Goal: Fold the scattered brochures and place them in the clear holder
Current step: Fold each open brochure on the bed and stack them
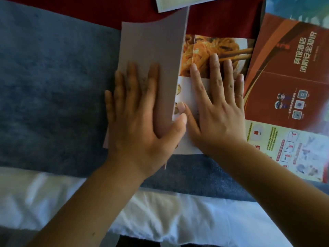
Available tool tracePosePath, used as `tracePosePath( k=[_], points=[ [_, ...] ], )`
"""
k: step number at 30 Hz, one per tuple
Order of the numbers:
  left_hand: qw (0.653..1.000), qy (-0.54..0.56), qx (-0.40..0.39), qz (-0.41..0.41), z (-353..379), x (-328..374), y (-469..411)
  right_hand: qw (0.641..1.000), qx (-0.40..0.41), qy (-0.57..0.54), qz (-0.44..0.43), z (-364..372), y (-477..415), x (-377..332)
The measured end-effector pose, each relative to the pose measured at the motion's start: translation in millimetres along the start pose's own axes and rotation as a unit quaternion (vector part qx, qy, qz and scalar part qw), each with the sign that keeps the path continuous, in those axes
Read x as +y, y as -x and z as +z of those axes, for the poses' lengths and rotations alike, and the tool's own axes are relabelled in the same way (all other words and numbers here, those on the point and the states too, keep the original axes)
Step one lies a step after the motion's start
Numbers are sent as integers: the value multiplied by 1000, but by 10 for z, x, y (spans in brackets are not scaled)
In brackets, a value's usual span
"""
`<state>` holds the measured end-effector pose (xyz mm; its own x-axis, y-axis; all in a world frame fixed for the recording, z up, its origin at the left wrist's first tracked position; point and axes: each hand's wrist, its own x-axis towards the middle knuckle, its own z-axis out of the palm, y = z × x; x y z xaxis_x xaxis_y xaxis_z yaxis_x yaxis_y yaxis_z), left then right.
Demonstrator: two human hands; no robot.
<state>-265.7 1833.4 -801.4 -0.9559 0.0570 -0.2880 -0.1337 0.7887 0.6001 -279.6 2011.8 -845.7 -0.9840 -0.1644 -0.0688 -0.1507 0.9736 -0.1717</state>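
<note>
A noodle brochure [219, 49] lies in the middle of the cloth, its left panel [151, 49] folded over so the plain grey back faces up. My left hand [138, 111] lies flat on that folded panel, fingers straight, the thumb at the panel's free edge. My right hand [217, 104] presses flat on the printed side, fingers spread across the noodle picture and the white strip below it. The two thumbs nearly meet. No clear holder is in view.
A red brochure with white characters [288, 68] lies to the right, a pale illustrated leaflet [288, 150] below it. Another paper's edge [178, 4] shows at the top. Blue cloth [53, 86] and red cloth [222, 18] cover the surface; white bedding [160, 211] runs along the near side.
</note>
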Motion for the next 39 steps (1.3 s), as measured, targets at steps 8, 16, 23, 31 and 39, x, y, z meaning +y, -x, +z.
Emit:
tracePosePath(
  k=[8, 16, 23, 31, 39],
  points=[
    [997, -74, -5, -16, 417, 413, -24, 998, -52, 8, -18, -81, 89, 248],
    [994, -110, 19, -10, 504, 398, -35, 1000, -13, 3, 18, -223, 301, 738],
    [994, -103, 14, 14, 558, 547, -14, 999, -9, 8, 29, -265, 423, 985],
    [992, -112, 0, 65, 788, 902, 80, 996, 10, -92, 14, -309, 434, 1068],
    [987, -153, -4, 53, 913, 934, 47, 995, -20, -28, 92, -429, 566, 1456]
  ],
)
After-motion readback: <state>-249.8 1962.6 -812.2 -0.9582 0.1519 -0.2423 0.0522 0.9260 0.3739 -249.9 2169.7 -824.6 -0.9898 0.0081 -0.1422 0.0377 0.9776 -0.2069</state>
